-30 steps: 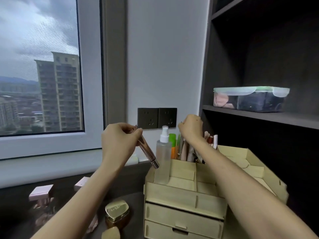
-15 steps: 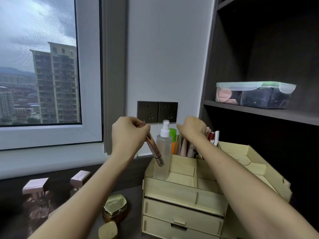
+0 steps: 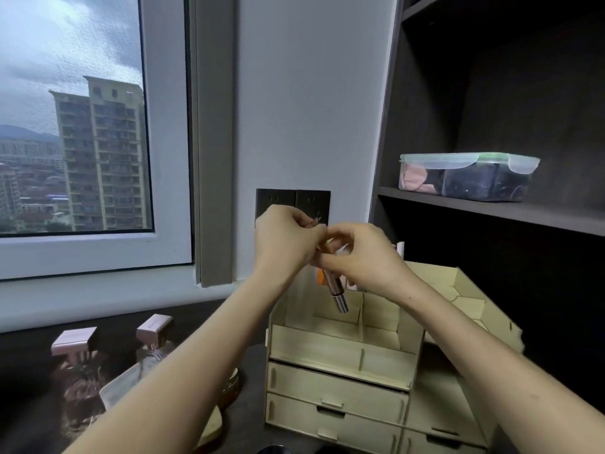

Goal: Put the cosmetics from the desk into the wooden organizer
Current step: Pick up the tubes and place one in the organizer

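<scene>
- On the dark desk (image 3: 29,362) at the left, two perfume bottles (image 3: 74,339) with pink caps stand well apart from the organizer. In my judgement they are waiting for a later turn.
- Your left hand (image 3: 284,244) is raised above the organizer. Its fingers are curled and pinch the upper end of the rose-gold cosmetic tube (image 3: 336,291).
- The tube hangs tilted, with its lower metal end over a rear top compartment. As far as I can see, it does not touch the wood.
- Your right hand (image 3: 361,257) touches the left one, and its thumb and fingers are closed around the middle of the tube.
- The wooden organizer (image 3: 340,355) stands below with its drawers closed.
- The step in hand seems to be placing this tube. For the next move, you should bring it more upright and lower it into the compartment. After that, loosen both hands.
</scene>
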